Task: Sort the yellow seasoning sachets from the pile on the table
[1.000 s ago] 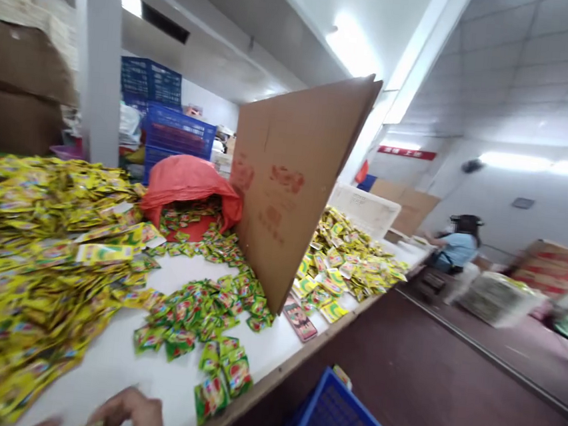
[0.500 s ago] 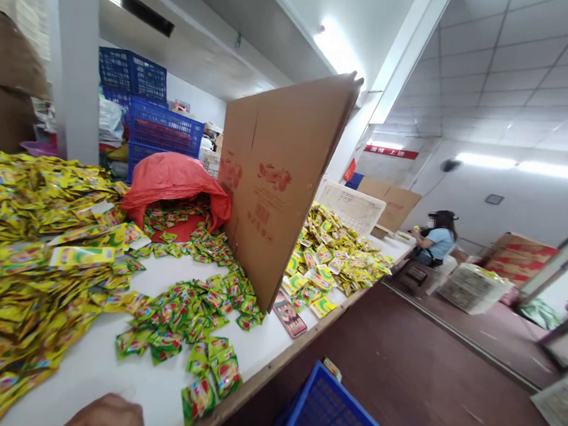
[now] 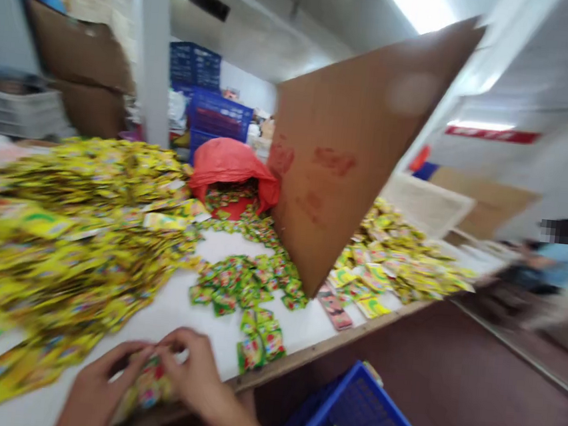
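Near the table's front edge, my left hand (image 3: 99, 386) and my right hand (image 3: 198, 372) meet with bent fingers, pinching the top of a small yellow, red and green packet (image 3: 151, 382) between them. Blur hides its lower part and whether it is one packet or more. Just beyond my right hand, several green packets (image 3: 262, 338) lie along the edge. A larger group of green packets (image 3: 237, 279) spreads behind them, out of a red bag (image 3: 233, 161) lying on its side. To the left rises a big heap of yellow packets (image 3: 100, 242).
An upright cardboard sheet (image 3: 341, 145) divides the white table (image 3: 179, 303). Beyond it are more yellow packets (image 3: 400, 258) and a phone (image 3: 335, 306). A blue crate (image 3: 375, 416) stands below the edge, packets inside. A person (image 3: 564, 257) sits at far right.
The view has swung left, shifting the scene rightward. Only one hand showed at the bottom before; now both are in view, together on a packet.
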Tool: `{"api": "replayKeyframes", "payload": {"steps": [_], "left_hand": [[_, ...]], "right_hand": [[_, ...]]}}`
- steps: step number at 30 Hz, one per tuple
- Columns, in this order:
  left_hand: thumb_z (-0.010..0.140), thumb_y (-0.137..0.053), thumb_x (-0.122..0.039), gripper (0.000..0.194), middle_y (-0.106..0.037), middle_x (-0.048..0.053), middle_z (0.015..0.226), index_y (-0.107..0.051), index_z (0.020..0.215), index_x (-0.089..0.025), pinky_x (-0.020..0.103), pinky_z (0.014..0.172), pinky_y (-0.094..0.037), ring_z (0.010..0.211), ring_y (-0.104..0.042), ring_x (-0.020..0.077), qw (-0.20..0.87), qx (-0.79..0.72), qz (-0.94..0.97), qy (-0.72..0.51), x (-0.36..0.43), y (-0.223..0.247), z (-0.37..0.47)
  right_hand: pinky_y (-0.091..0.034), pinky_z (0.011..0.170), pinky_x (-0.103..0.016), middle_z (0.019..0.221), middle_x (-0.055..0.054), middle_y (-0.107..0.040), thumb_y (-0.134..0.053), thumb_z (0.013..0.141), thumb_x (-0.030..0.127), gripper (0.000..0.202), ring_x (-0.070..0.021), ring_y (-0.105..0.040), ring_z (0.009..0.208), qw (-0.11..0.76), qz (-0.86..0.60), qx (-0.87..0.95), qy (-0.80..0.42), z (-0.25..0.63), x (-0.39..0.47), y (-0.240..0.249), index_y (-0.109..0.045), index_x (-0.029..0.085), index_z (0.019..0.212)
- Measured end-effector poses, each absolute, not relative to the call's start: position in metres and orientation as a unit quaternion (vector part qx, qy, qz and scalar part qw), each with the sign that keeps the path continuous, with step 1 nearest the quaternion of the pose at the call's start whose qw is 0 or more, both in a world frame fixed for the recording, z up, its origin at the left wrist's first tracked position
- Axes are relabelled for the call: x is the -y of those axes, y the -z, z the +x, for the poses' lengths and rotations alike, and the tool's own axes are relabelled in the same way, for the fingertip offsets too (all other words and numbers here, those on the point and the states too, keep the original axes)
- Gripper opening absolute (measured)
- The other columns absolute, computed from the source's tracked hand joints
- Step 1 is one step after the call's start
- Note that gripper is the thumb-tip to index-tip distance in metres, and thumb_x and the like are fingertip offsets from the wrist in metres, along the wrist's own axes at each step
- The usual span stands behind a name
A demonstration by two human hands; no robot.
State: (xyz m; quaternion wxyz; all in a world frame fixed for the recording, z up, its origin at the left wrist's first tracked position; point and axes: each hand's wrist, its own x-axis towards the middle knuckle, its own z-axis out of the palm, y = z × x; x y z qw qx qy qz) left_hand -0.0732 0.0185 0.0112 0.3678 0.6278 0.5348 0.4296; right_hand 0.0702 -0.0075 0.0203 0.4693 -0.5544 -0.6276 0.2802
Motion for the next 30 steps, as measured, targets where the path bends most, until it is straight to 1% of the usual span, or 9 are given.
{"api": "replayKeyframes", "payload": {"steps": [3, 6, 10, 15, 17, 20, 22, 25, 30], "left_hand": [[0.070, -0.059, -0.041, 0.024, -0.070, 0.000, 0.073, -0.069, 0.075, -0.020, 0.027, 0.068, -0.049, 0.070, -0.062, 0.0193, 0.402, -0.512, 0.633, -0.420, -0.011, -0.021, -0.075], [0.076, -0.054, -0.037, 0.025, -0.070, 0.004, 0.079, -0.069, 0.082, -0.017, 0.027, 0.071, -0.048, 0.074, -0.062, 0.0189, 0.428, -0.491, 0.612, -0.449, -0.005, -0.018, -0.074], [0.077, -0.055, -0.033, 0.025, -0.069, 0.006, 0.092, -0.067, 0.092, -0.017, 0.030, 0.079, -0.047, 0.087, -0.061, 0.0203, 0.484, -0.460, 0.574, -0.474, 0.008, -0.008, -0.077], [0.076, -0.056, -0.032, 0.023, -0.069, 0.007, 0.088, -0.068, 0.086, -0.015, 0.031, 0.079, -0.046, 0.085, -0.061, 0.0208, 0.497, -0.451, 0.579, -0.463, 0.011, -0.007, -0.080], [0.076, -0.057, -0.030, 0.024, -0.068, 0.006, 0.086, -0.062, 0.095, -0.016, 0.029, 0.075, -0.046, 0.081, -0.061, 0.0192, 0.501, -0.450, 0.569, -0.471, 0.011, -0.009, -0.079], [0.076, -0.057, -0.028, 0.038, -0.065, 0.002, 0.079, -0.044, 0.111, -0.019, 0.025, 0.068, -0.046, 0.074, -0.061, 0.0156, 0.524, -0.439, 0.548, -0.482, 0.012, -0.009, -0.077], [0.076, -0.058, -0.029, 0.041, -0.062, -0.001, 0.074, -0.039, 0.112, -0.020, 0.024, 0.067, -0.045, 0.071, -0.060, 0.0145, 0.530, -0.436, 0.547, -0.480, 0.013, -0.008, -0.077], [0.077, -0.057, -0.030, 0.038, -0.060, -0.001, 0.072, -0.038, 0.108, -0.020, 0.025, 0.069, -0.044, 0.071, -0.059, 0.0146, 0.529, -0.436, 0.546, -0.482, 0.014, -0.005, -0.077], [0.080, -0.053, -0.032, 0.022, -0.062, 0.002, 0.081, -0.047, 0.096, -0.019, 0.026, 0.073, -0.044, 0.079, -0.059, 0.0160, 0.514, -0.430, 0.540, -0.510, 0.012, 0.000, -0.076]], "right_hand": [[-0.044, 0.063, -0.021, 0.071, 0.000, -0.063, -0.053, 0.079, 0.021, 0.012, -0.0124, -0.056, 0.066, 0.469, -0.527, 0.639, -0.305, 0.072, 0.006, -0.023, -0.064, 0.017, 0.080], [-0.044, 0.067, -0.024, 0.077, -0.002, -0.062, -0.050, 0.083, 0.024, 0.015, -0.0142, -0.056, 0.073, 0.485, -0.491, 0.648, -0.322, 0.072, 0.007, -0.014, -0.063, 0.018, 0.083], [-0.044, 0.077, -0.028, 0.089, -0.005, -0.062, -0.046, 0.085, 0.025, 0.018, -0.0172, -0.056, 0.086, 0.509, -0.466, 0.642, -0.334, 0.072, 0.019, -0.002, -0.062, 0.019, 0.091], [-0.046, 0.077, -0.029, 0.090, -0.005, -0.063, -0.049, 0.084, 0.029, 0.018, -0.0185, -0.057, 0.086, 0.504, -0.472, 0.628, -0.359, 0.069, 0.025, 0.009, -0.060, 0.018, 0.094], [-0.046, 0.075, -0.029, 0.092, -0.005, -0.062, -0.049, 0.084, 0.029, 0.019, -0.0181, -0.058, 0.084, 0.503, -0.478, 0.625, -0.358, 0.068, 0.024, 0.009, -0.058, 0.019, 0.097], [-0.044, 0.079, -0.031, 0.097, -0.006, -0.060, -0.049, 0.084, 0.027, 0.019, -0.0193, -0.055, 0.091, 0.500, -0.484, 0.645, -0.315, 0.066, 0.021, 0.002, -0.056, 0.020, 0.100], [-0.041, 0.080, -0.032, 0.094, -0.006, -0.059, -0.050, 0.083, 0.025, 0.016, -0.0200, -0.053, 0.092, 0.476, -0.477, 0.684, -0.279, 0.065, 0.015, -0.008, -0.058, 0.021, 0.095], [-0.040, 0.074, -0.030, 0.080, -0.002, -0.059, -0.051, 0.080, 0.020, 0.008, -0.0178, -0.054, 0.080, 0.410, -0.466, 0.743, -0.251, 0.064, 0.003, -0.023, -0.058, 0.020, 0.080], [-0.040, 0.067, -0.026, 0.073, 0.000, -0.055, -0.050, 0.077, 0.013, 0.008, -0.0148, -0.052, 0.069, 0.351, -0.451, 0.782, -0.251, 0.065, -0.011, -0.034, -0.054, 0.020, 0.073]]}}
